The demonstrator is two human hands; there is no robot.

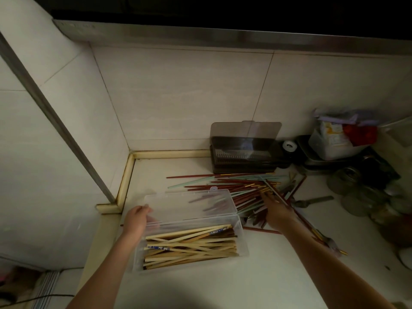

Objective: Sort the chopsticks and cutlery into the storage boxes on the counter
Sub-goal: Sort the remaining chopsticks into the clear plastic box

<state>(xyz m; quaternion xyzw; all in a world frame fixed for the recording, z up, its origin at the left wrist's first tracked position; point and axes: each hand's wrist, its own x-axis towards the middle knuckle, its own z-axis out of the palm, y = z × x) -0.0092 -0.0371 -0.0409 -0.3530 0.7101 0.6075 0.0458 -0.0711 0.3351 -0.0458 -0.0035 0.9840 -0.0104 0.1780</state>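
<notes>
left hand (136, 219) grips the clear box (191, 246) by its end, fingers curled over the rim; wooden chopsticks (189, 244) lie inside. right hand (275, 208) reaches into the loose pile (240, 188), fingers spread, chopsticks just under the tips. Looks like mid-sort, next it needs to pinch a matching pair

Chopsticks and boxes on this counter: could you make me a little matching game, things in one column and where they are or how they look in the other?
Things:
1. clear box
2. dark box
3. red and green chopsticks
4. left hand

Descriptions:
A. against the back wall, lid raised
B. loose pile on the counter
C. holds pale wooden chopsticks
D. at the clear lid's left end

Pairs: 1-C, 2-A, 3-B, 4-D
</notes>
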